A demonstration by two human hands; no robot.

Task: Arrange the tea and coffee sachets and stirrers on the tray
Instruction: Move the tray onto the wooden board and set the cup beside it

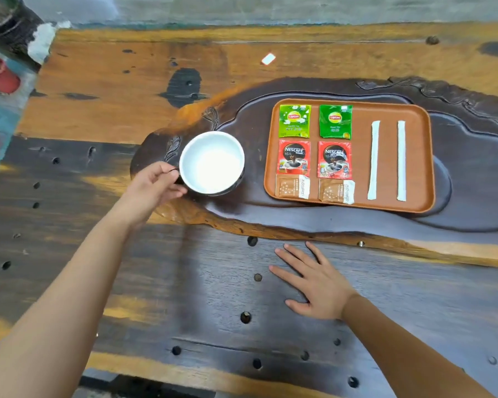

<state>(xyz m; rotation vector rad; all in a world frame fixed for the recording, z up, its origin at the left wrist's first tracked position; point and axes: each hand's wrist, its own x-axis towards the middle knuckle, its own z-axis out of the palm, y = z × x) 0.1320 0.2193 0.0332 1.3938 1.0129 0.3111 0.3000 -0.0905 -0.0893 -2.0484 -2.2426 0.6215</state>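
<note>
A brown tray (414, 156) lies on the dark carved tea board. On it sit two green Lipton tea sachets (295, 120) (335, 121) in the back row. Two red Nescafe coffee sachets (294, 157) (334, 160) lie in front of them, then two brown sugar sachets (292, 186) (336, 191). Two white wrapped stirrers (374, 160) (401, 160) lie parallel on the tray's right half. My left hand (153, 188) pinches the handle of an empty white cup (212, 163) left of the tray. My right hand (314, 282) rests flat on the table, fingers spread.
The dark carved tea board (342, 219) is set into a worn wooden table (127, 90) with several round holes. A small white slip (268, 59) lies behind the tray. A red pot (2, 77) stands off the table's far left corner.
</note>
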